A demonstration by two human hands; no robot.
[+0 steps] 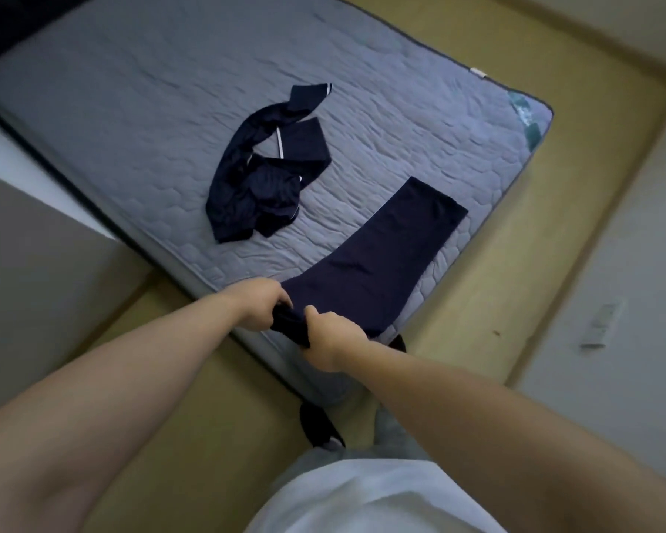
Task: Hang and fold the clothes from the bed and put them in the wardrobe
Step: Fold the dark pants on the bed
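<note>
My left hand (260, 303) and right hand (329, 336) both grip the near end of the dark trousers (381, 259). The rest stretches away flat across the bed (150, 109).

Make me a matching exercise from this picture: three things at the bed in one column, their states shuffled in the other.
Things:
1. plain navy garment
2. striped navy garment
3. mattress

States:
A. crumpled in a heap, untouched
B. grey and quilted
C. stretched out flat, near end gripped by the left hand and the right hand

Pairs: 1-C, 2-A, 3-B
</note>
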